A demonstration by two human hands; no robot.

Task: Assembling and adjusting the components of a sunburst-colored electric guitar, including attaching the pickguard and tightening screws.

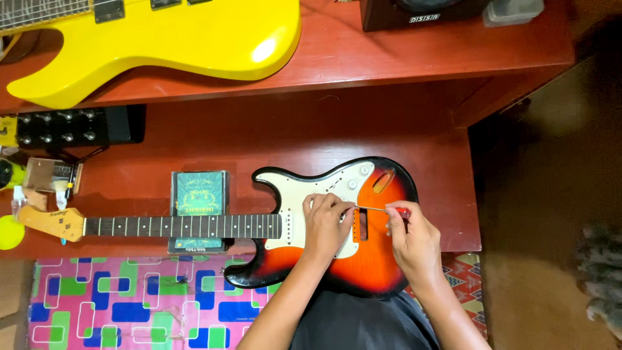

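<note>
Sunburst guitar point(363, 259) | left hand point(327, 223) on pickguard | right hand point(408, 236) grips screwdriver point(376, 209)

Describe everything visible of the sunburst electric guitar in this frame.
The sunburst electric guitar lies flat on a red-brown wooden bench, neck pointing left over a teal box. Glossy orange-to-black body, cream pickguard with white knobs, dark fretboard, pale headstock. Its body overhangs the person's lap. The left hand rests on the pickguard; the right hand holds a thin red-handled screwdriver over it.
</note>
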